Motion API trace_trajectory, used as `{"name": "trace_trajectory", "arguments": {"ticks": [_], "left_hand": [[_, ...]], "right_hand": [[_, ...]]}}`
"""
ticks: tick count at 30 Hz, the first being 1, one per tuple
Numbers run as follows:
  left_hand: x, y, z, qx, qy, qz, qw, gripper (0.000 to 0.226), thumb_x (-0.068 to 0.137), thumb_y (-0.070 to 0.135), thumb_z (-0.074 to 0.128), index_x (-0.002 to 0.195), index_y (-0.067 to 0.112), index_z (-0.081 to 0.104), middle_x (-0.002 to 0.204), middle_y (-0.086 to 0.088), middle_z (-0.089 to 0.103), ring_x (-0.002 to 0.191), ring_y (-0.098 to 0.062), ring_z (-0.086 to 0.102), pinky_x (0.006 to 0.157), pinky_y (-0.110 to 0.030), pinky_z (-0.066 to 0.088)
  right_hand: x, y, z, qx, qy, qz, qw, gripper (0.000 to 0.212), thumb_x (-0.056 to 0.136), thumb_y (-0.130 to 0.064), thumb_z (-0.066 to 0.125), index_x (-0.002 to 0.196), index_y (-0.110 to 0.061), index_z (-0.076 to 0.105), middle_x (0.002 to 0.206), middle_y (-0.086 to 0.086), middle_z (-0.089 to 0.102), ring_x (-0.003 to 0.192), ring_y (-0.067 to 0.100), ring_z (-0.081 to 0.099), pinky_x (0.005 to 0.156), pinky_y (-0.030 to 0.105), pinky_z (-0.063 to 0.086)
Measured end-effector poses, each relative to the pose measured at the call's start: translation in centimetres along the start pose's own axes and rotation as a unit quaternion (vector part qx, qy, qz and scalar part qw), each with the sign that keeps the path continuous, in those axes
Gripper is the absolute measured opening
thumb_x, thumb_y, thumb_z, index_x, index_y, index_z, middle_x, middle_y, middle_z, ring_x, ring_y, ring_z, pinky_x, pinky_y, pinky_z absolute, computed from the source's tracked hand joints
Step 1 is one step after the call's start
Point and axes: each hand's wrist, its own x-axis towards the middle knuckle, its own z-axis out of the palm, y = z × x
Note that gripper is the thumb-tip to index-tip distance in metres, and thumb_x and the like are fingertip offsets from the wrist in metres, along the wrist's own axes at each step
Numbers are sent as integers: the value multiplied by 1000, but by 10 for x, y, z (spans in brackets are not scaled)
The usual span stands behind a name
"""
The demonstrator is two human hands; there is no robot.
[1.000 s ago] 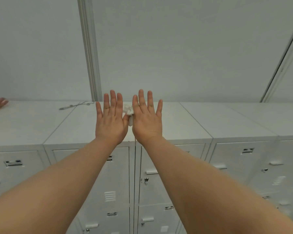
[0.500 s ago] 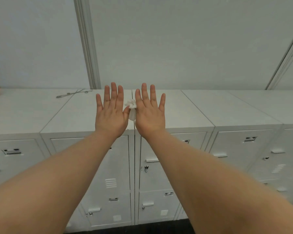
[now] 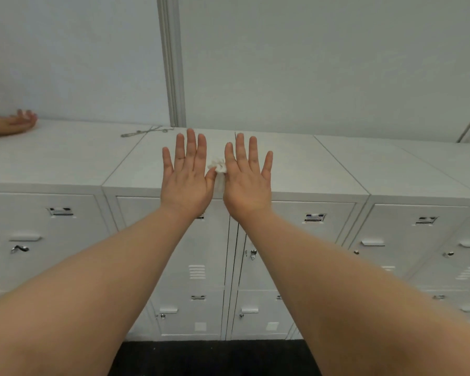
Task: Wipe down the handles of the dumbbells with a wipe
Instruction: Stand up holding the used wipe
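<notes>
Three hands, one wipe, one cord, five lockers.
</notes>
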Motion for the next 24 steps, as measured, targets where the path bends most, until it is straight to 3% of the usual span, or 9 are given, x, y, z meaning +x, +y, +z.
{"name": "trace_trajectory", "arguments": {"ticks": [6,12,14,15,17,19,21,24], "left_hand": [[-32,-36,1,-1,-25,-20,999,64,101,44,16,137,16,-29,156,-4,-25,147,-24,-19,116,-45,-15],[-57,-70,7,-7,-42,-24,999,65,101,45,18,139,20,-28,144,5,-37,144,-20,-25,116,-44,-16],[-69,-82,12,-15,-44,-24,999,63,98,49,12,141,21,-27,146,4,-36,140,-16,-29,116,-44,-16],[-75,-89,14,-18,-47,-25,998,64,95,52,6,141,22,-26,146,5,-35,138,-15,-30,116,-44,-16],[-91,-101,20,-27,-66,-27,997,66,88,53,-2,142,22,-25,148,6,-33,138,-14,-29,116,-43,-16],[-111,-114,28,-48,-84,-36,995,69,87,53,-1,146,21,-17,155,5,-21,142,-15,-23,117,-42,-13],[-134,-126,33,-67,-100,-44,992,68,92,50,8,152,19,1,161,1,5,149,-20,-7,119,-41,-6],[-178,-152,45,-125,-122,-91,980,47,100,36,32,139,13,46,139,-9,52,137,-29,38,114,-39,27]], "right_hand": [[-19,-30,17,14,-21,-16,1000,64,96,-16,27,152,-18,-3,159,1,-18,145,24,-22,113,51,-19],[-37,-55,31,44,-51,-49,996,58,97,-17,28,152,-19,9,161,-1,-8,147,23,-17,117,48,-14],[-45,-64,40,80,-59,-58,993,54,96,-17,30,149,-18,22,160,1,12,148,25,1,120,45,-2],[-50,-68,45,104,-53,-62,991,50,95,-17,32,145,-18,32,155,3,28,145,27,19,118,43,12],[-63,-77,57,143,-45,-66,987,46,89,-18,37,134,-16,48,133,3,53,123,29,46,101,40,35],[-77,-85,71,171,-72,-80,979,45,87,-16,40,131,-15,51,122,5,58,109,30,53,89,40,42],[-91,-92,83,185,-122,-100,970,44,90,-13,42,133,-14,48,121,7,57,107,29,52,87,38,42],[-117,-104,100,202,-194,-119,953,40,95,-15,43,134,-19,45,119,3,54,101,24,54,83,32,42]]}}
